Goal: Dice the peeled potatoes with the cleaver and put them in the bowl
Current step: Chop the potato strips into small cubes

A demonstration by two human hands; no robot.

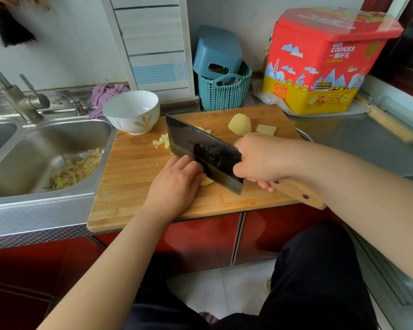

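Cutting board (129, 186) on the bench beside the sink (34, 148): right hand (262, 158), fingers wrapped round the handle of the cleaver (205, 151), blade down on a potato piece (206, 181) that the left hand (177, 184) steadies with curled fingers. Done: a small heap of dice (162, 141) beyond the blade. Outstanding, by appearance: a large peeled potato chunk (240, 123), a slab (266, 129), and all transfer, the white bowl (131, 110) at the board's far-left corner showing nothing inside.
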